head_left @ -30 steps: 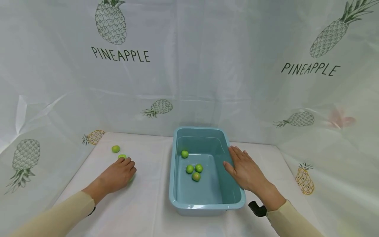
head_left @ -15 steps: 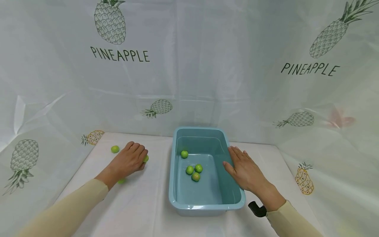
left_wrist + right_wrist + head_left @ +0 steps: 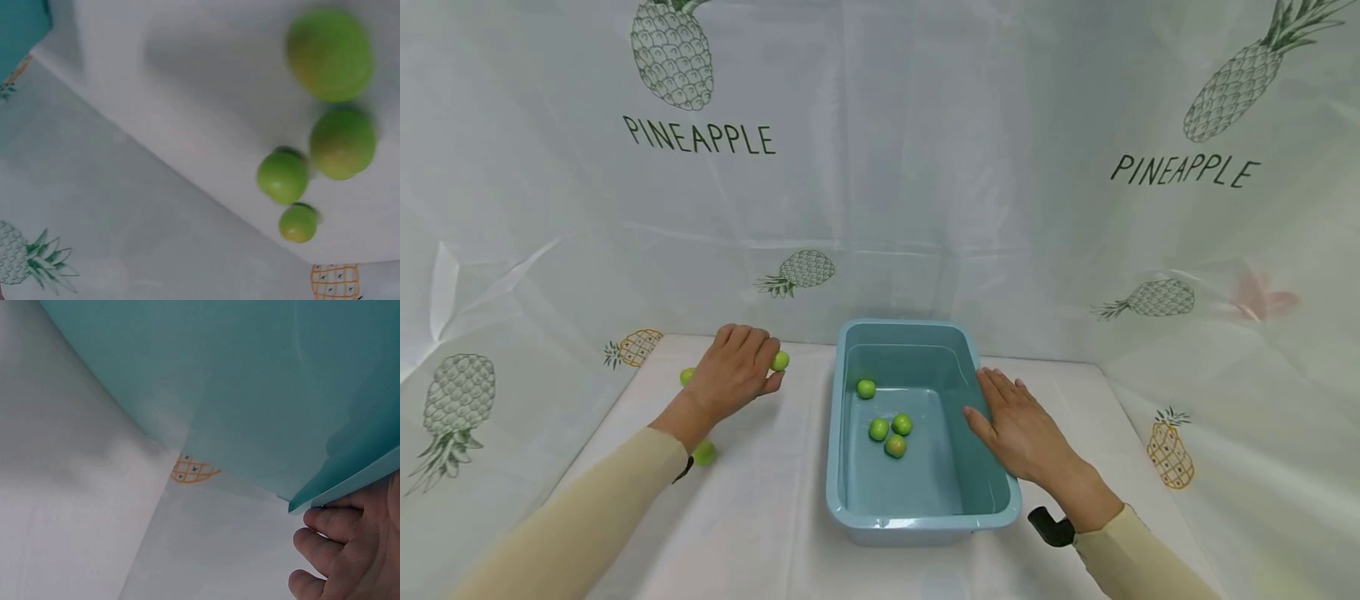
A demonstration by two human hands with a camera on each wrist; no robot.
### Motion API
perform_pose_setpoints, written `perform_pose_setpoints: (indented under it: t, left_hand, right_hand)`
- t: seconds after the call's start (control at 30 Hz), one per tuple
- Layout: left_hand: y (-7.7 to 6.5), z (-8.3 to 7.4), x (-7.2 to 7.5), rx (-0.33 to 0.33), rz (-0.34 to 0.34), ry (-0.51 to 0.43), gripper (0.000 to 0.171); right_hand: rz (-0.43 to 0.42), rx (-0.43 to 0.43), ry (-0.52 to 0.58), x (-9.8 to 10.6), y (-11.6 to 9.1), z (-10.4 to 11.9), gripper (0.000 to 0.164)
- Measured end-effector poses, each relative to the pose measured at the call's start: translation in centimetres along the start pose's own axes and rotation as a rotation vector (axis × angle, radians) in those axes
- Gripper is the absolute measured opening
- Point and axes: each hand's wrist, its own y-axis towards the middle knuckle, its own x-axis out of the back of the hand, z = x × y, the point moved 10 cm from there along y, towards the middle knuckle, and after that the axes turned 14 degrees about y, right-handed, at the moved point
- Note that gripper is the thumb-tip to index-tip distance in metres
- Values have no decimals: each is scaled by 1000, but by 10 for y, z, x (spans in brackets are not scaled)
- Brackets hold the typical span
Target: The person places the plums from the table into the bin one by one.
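My left hand (image 3: 730,375) pinches a small round green fruit (image 3: 780,361) between fingers and thumb, left of the blue-green plastic tub (image 3: 891,523). Behind that hand lies a partly covered green fruit (image 3: 687,376), and another green fruit (image 3: 703,453) is by the wrist. The left wrist view shows several green fruits, one large and blurred (image 3: 331,55), but no hand. My right hand (image 3: 1018,429) rests along the tub's right rim, thumb toward the inside. In the right wrist view, the fingers (image 3: 337,525) touch the rim's outer side.
Several green fruits (image 3: 878,429) lie on the tub's floor, one apart near its far left. A white cloth (image 3: 745,525) covers the table. Behind hangs a pale sheet (image 3: 925,167) printed with pineapples, meeting the table's back edge.
My left hand has come away from the table's left side, moving right and farther back with a green fruit pinched in it. The right hand and the tub have stayed put.
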Motion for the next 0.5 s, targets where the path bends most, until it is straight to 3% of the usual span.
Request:
perform_pose_setpoints:
  t: [0.17,0.33,0.5]
  left_hand:
    - [20,7,9,31,-21,-9,41]
    - [38,9,21,23,-99,-8,40]
    - [56,8,29,0,-90,-35,39]
  right_hand:
    - [6,-1,4,-1,1,-1,70]
    - [13,-4,2,-1,2,-1,70]
    - [10,-11,1,-1,2,-2,70]
